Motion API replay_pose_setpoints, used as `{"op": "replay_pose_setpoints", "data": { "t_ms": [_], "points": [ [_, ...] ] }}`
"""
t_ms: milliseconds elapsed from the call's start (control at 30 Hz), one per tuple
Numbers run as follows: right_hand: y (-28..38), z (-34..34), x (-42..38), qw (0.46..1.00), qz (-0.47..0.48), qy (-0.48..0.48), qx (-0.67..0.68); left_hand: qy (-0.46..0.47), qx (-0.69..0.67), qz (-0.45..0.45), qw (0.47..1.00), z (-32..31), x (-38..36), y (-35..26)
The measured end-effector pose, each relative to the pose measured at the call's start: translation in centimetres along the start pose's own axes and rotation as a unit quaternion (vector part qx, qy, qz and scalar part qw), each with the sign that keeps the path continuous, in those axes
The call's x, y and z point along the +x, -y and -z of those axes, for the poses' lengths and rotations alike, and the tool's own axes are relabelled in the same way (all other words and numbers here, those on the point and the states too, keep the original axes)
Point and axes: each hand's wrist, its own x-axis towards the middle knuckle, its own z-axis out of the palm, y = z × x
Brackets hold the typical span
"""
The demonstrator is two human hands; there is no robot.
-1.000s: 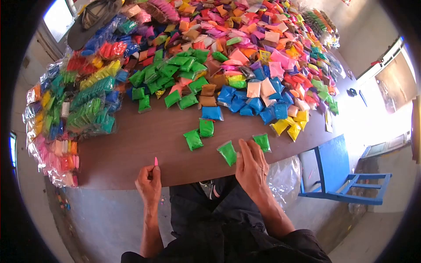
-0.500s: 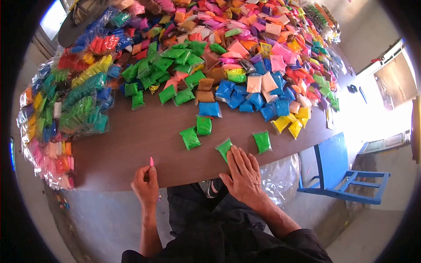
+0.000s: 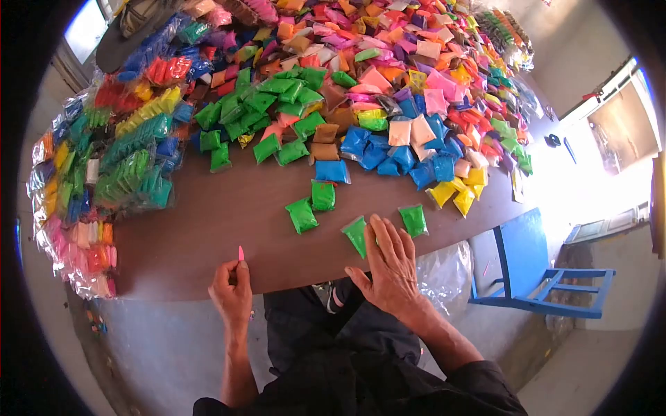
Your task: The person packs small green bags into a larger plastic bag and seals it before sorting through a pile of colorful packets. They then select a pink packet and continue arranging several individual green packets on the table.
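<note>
My left hand (image 3: 231,288) pinches a small pointed pink piece (image 3: 241,254) at the table's front edge. My right hand (image 3: 390,267) has its fingers stretched out over the table, between a green packet (image 3: 355,236) on its left and another green packet (image 3: 414,220) on its right. It holds nothing that I can see; its fingertips partly cover the left one's edge. Farther left lie two more packets, one green (image 3: 302,215) and one green with a red mark (image 3: 323,195). A blue packet (image 3: 331,171) lies just behind them.
A big heap of coloured packets (image 3: 388,62) covers the back of the brown table (image 3: 180,243). Clear bags of bundled packets (image 3: 132,173) line its left side. A blue chair (image 3: 524,256) stands at the right, beside clear plastic (image 3: 444,277).
My right hand has moved slightly right and away from me, uncovering more of the green packet on its left. My left hand still holds the pink piece in nearly the same spot.
</note>
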Motion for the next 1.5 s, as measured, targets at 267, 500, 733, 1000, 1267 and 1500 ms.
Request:
{"op": "replay_pose_setpoints", "data": {
  "t_ms": [267, 500, 733, 1000, 1267, 1500],
  "points": [
    [-0.5, -2.7, -0.2, 0.998, 0.027, 0.051, 0.038, -0.007, 0.006, -0.019, 1.000, -0.2, -0.1, 0.4],
    [-0.8, -2.8, -0.1, 0.998, 0.045, 0.017, 0.030, 0.031, -0.008, -0.019, 0.999, 0.5, 0.0, -1.5],
    [-0.8, -2.4, 0.0, 0.996, 0.034, -0.039, 0.077, 0.128, -0.052, -0.143, 0.980, -3.5, -1.7, -7.0],
    [-1.6, -2.4, -0.6, 0.990, 0.037, -0.096, 0.094, 0.173, -0.029, -0.259, 0.950, -10.0, -0.2, -11.1],
    [-1.9, -3.0, -0.4, 0.990, 0.037, -0.109, 0.084, 0.263, 0.086, -0.305, 0.911, -13.7, 3.0, -12.6],
    [-2.1, -3.2, -0.7, 0.989, 0.027, -0.111, 0.094, 0.269, 0.073, -0.302, 0.912, -13.0, 2.9, -13.5]
  ]
}}
